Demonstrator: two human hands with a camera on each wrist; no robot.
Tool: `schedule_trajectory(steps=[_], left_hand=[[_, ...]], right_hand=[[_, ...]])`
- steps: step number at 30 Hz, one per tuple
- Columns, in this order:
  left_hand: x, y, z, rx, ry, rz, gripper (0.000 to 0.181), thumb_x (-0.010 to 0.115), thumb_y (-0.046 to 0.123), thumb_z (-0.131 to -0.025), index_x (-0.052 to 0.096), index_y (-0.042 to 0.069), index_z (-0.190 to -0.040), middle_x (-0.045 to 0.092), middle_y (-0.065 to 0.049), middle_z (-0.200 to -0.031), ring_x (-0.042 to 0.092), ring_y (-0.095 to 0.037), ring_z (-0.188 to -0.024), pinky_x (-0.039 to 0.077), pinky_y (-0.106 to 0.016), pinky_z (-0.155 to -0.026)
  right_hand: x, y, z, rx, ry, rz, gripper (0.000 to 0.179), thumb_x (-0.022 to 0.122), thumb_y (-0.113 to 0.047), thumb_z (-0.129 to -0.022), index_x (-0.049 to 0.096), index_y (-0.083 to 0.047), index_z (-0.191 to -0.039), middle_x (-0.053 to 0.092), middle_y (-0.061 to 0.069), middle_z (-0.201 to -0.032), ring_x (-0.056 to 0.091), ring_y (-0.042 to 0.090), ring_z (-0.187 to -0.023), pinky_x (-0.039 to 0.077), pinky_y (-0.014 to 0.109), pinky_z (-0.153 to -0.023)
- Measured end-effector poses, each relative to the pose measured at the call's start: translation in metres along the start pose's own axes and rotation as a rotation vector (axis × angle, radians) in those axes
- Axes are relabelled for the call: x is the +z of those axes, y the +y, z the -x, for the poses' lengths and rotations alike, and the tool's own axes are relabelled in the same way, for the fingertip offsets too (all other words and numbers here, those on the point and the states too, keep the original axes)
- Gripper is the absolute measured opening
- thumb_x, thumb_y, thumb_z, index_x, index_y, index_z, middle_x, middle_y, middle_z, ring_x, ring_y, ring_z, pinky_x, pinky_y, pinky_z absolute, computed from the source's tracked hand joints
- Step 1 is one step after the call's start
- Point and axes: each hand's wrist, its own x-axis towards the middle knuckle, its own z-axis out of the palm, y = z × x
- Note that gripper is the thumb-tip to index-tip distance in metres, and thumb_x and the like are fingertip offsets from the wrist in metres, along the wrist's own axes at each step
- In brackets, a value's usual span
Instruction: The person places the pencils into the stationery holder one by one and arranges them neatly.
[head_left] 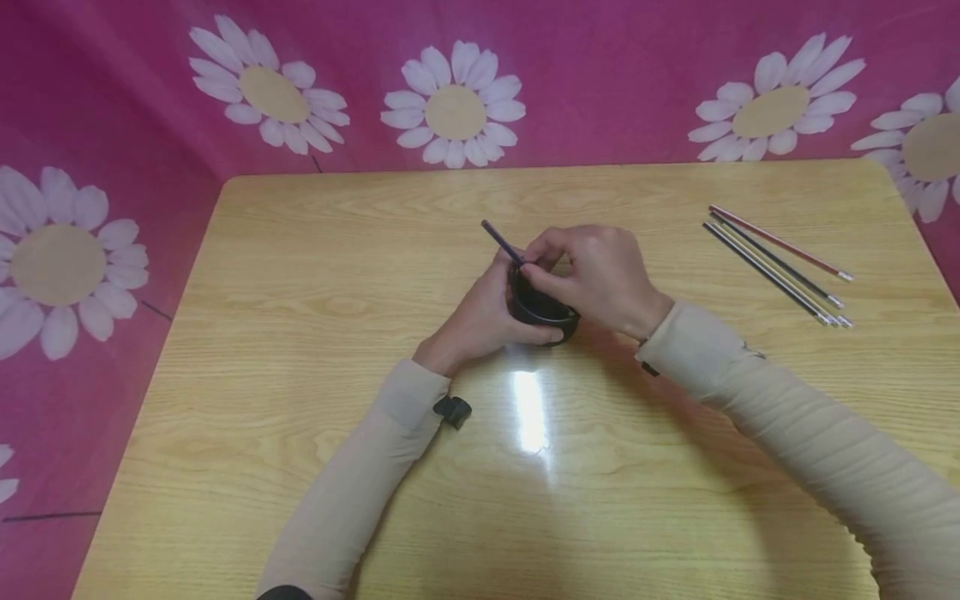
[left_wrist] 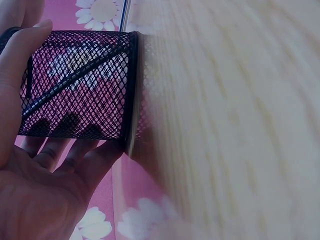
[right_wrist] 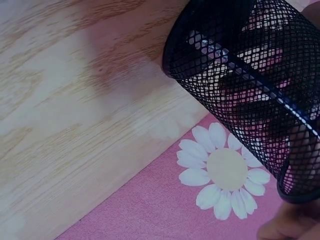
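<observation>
A black mesh pencil cup (head_left: 572,327) stands on the table in the head view. My left hand (head_left: 480,315) grips it from the left side, thumb along the near side; in the left wrist view the other fingers curl round the mesh wall. My right hand (head_left: 611,271) is over the cup's rim, thumb and fingertips pinching a dark pencil (head_left: 500,242). That pencil slants down into the cup, its upper end sticking out to the far left. Through the mesh in the right wrist view, the pencil (right_wrist: 272,91) lies diagonally, with its metal-banded end near the cup's base.
Several more pencils, among them a red pencil (head_left: 780,242) and a dark pencil (head_left: 765,273), lie loosely side by side on the right of the wooden table (head_left: 300,275). A pink cloth (head_left: 600,83) with white daisies hangs behind and left of it.
</observation>
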Motion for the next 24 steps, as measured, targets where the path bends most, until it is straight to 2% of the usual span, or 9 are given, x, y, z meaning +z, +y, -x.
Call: schedule_trajectory(steps=[6, 13, 24], left_hand=[[0.0, 0.0, 0.0, 0.005, -0.006, 0.008, 0.092, 0.099, 0.0, -0.076, 0.041, 0.006, -0.148, 0.063, -0.011, -0.147, 0.058, -0.016, -0.134, 0.038, -0.032, -0.121], [0.0, 0.001, 0.001, -0.011, 0.009, 0.004, 0.098, 0.1, 0.001, -0.075, 0.038, 0.009, -0.151, 0.064, -0.006, -0.144, 0.059, -0.017, -0.131, 0.041, -0.033, -0.119], [-0.001, 0.0, 0.0, -0.038, 0.007, -0.033, 0.097, 0.101, 0.007, -0.075, 0.038, 0.009, -0.149, 0.059, -0.007, -0.149, 0.056, -0.017, -0.135, 0.042, -0.037, -0.119]], right_hand=[[-0.002, 0.002, 0.0, -0.007, 0.041, -0.021, 0.012, 0.085, -0.015, -0.094, 0.084, -0.007, -0.103, 0.08, 0.004, -0.085, 0.067, 0.022, -0.066, 0.044, 0.036, -0.059], [-0.01, 0.002, -0.001, -0.015, 0.111, -0.031, 0.011, 0.083, -0.014, -0.095, 0.083, -0.007, -0.103, 0.078, 0.003, -0.082, 0.055, 0.016, -0.062, 0.041, 0.032, -0.057], [-0.032, 0.007, 0.002, 0.026, 0.164, 0.007, 0.009, 0.082, -0.016, -0.099, 0.083, -0.009, -0.105, 0.077, 0.002, -0.082, 0.047, 0.016, -0.059, 0.033, 0.027, -0.054]])
